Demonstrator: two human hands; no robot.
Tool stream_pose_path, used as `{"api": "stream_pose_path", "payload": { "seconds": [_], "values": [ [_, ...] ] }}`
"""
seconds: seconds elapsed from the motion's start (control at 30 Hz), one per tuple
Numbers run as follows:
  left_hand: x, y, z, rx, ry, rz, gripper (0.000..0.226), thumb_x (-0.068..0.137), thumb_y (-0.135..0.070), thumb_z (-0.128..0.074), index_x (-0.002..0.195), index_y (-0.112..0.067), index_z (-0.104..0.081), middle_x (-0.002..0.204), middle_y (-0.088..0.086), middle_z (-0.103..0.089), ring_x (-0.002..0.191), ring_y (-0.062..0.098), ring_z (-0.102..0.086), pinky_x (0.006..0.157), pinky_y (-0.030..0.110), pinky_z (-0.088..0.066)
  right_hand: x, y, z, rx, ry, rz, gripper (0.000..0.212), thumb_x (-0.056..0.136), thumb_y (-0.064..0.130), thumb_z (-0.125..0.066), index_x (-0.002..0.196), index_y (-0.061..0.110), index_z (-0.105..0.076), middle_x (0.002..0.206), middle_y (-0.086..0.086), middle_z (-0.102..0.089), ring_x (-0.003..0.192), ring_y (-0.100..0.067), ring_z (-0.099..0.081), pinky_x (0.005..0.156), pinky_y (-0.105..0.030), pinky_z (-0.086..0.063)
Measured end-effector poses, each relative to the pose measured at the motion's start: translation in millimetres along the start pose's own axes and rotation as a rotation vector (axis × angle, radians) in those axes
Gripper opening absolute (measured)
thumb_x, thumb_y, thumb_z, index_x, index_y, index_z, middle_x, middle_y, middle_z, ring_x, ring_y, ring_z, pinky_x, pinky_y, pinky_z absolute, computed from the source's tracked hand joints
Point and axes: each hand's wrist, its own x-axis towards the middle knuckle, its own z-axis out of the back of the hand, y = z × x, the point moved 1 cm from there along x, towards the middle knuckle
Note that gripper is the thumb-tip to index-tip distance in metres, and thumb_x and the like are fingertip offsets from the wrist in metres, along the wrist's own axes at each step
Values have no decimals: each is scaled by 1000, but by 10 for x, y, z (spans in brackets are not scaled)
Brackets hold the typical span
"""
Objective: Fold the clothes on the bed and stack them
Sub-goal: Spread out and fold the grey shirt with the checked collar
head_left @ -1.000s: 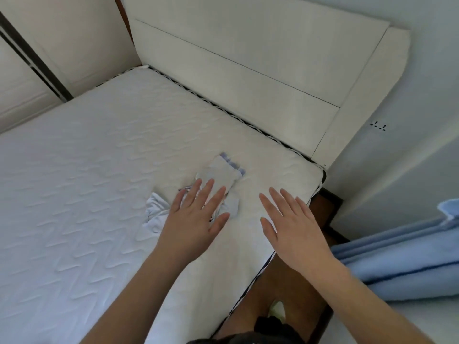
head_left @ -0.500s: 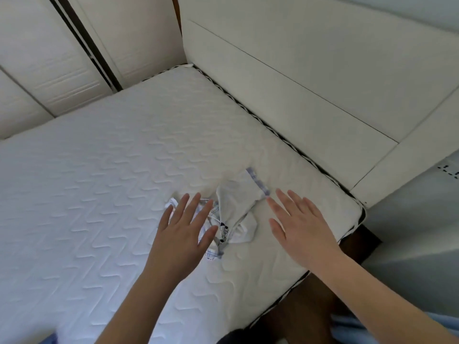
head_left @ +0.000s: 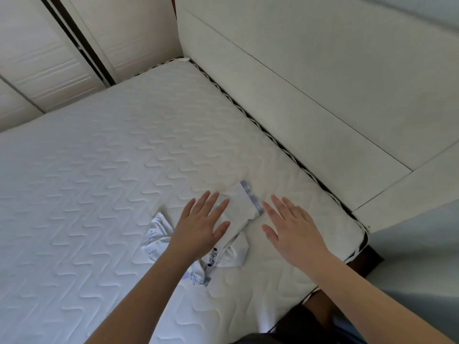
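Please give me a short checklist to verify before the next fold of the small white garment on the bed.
1. Left hand over the white garment, fingers spread: ok; whether it presses down, cannot tell.
2. Right hand open, holding nothing, beside the plaid hem: ok.
3. Garment lying flat: not ok; it is bunched near the wrist, and part is hidden under the hand.
4. Bare mattress around for folding: ok.
5. Garment away from the mattress edge: ok.
6. A stack to place it on: cannot tell; none in view.
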Motion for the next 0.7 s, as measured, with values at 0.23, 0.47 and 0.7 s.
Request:
{"api": "stream_pose_path", "payload": {
  "seconds": [0.23, 0.47, 0.7],
  "values": [
    [1034, -145, -643, -51, 132, 110, 58, 101, -54, -23, 155, -37, -8, 164, -7, -10, 151, 13, 1, 120, 36, -1, 885, -657, -461, 46, 158, 46, 61, 102, 50, -22, 156, 28, -6, 164, 2, -6, 150, -20, -8, 119, -40, -12],
    [1937, -130, -1206, -11, 199, 98, 60, 101, -48, -32, 155, -32, -13, 163, -3, -13, 151, 15, -4, 119, 38, -2, 1855, -882, -1126, 94, 325, 28, 61, 101, 46, -30, 155, 25, -11, 163, 0, -12, 149, -21, -14, 118, -40, -16],
    [2687, 25, -1856, -27, 330, 158, 67, 101, -42, -38, 156, -25, -6, 164, 2, -8, 151, 20, -2, 120, 40, -3, 2405, -1042, -1846, 123, 415, 26, 74, 94, 29, -47, 155, 21, -6, 162, -2, -14, 149, -22, -15, 119, -38, -17]
  ]
}}
